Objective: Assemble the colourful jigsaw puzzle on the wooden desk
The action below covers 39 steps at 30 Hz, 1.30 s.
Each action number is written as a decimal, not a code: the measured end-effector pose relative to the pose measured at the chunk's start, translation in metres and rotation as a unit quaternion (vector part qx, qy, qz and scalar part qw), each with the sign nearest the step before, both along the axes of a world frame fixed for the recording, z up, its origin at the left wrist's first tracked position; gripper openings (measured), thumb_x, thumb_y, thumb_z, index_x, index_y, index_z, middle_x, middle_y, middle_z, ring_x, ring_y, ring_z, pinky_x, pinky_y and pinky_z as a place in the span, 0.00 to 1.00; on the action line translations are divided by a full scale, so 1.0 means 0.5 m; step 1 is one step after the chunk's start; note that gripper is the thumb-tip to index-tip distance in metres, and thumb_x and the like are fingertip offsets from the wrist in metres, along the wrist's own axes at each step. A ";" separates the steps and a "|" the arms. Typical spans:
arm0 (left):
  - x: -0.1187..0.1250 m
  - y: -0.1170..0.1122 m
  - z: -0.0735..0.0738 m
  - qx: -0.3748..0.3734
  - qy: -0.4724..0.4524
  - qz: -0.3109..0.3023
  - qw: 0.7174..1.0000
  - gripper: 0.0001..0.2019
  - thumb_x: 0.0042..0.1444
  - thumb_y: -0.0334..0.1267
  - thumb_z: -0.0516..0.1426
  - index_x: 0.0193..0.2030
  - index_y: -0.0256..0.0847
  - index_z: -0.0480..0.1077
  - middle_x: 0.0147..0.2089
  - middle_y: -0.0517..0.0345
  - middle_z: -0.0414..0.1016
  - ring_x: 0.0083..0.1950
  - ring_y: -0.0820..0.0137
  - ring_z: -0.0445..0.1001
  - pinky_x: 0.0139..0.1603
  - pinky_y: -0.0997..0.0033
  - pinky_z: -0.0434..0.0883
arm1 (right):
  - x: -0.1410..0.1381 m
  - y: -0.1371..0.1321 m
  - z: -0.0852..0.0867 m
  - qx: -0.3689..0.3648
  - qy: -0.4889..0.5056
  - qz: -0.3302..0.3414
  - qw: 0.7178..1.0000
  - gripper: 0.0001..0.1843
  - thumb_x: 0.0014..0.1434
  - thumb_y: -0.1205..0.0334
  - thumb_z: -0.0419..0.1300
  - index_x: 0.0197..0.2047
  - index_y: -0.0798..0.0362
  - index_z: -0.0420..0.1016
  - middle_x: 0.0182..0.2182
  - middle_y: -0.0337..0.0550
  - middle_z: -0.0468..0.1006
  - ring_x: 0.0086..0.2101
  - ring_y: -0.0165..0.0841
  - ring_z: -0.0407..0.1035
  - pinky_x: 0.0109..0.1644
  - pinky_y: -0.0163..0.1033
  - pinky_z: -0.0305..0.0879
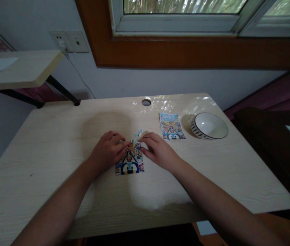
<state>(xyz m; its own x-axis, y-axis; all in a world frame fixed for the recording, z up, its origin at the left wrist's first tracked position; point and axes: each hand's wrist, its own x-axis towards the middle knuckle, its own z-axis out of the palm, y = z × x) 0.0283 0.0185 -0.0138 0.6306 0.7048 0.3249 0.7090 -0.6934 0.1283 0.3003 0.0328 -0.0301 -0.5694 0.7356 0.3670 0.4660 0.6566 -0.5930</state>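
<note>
A partly assembled jigsaw puzzle (pixel 130 162) lies flat on the table, a blue cartoon dog's face at its near end. Its far edge is uneven, and a few pale blue pieces (pixel 140 132) stick out or lie just beyond it. My left hand (pixel 111 147) is curled over the puzzle's left side, thumb and forefinger pressed to its upper part. On the opposite side, my right hand (pixel 157 150) has its fingertips at the upper right edge and its thumb lower on the same edge. Whether a single loose piece is under the fingertips is too small to tell.
A picture sheet (pixel 172 126) with "Bluey" lettering lies to the right of the puzzle. Beyond it stands a white bowl (pixel 209 126) with a striped outside. The table (pixel 65 143) has a round cable hole near the wall. A raised shelf (pixel 19 75) stands at the left.
</note>
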 end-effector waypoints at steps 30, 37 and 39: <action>0.009 0.002 -0.009 0.007 0.007 -0.036 0.999 0.15 0.69 0.35 0.56 0.58 0.41 0.77 0.62 0.51 0.78 0.62 0.55 0.70 0.61 0.48 0.70 | -0.001 0.000 -0.001 0.010 0.003 0.006 1.000 0.19 0.64 0.67 0.64 0.58 0.44 0.75 0.52 0.50 0.75 0.54 0.44 0.72 0.59 0.56 0.74; -0.006 0.006 0.001 0.022 0.011 -0.007 1.000 0.16 0.67 0.34 0.58 0.59 0.40 0.76 0.62 0.52 0.78 0.61 0.54 0.70 0.59 0.48 0.71 | -0.001 0.001 0.000 -0.002 0.004 0.001 1.000 0.19 0.65 0.66 0.64 0.59 0.46 0.74 0.52 0.50 0.75 0.54 0.43 0.72 0.60 0.55 0.74; -0.012 0.008 0.001 0.026 0.007 0.008 1.000 0.15 0.68 0.34 0.58 0.59 0.41 0.76 0.61 0.51 0.79 0.61 0.54 0.69 0.58 0.48 0.71 | 0.000 0.000 0.001 -0.017 0.013 -0.006 1.000 0.19 0.66 0.66 0.63 0.60 0.46 0.73 0.52 0.50 0.75 0.53 0.43 0.72 0.58 0.55 0.74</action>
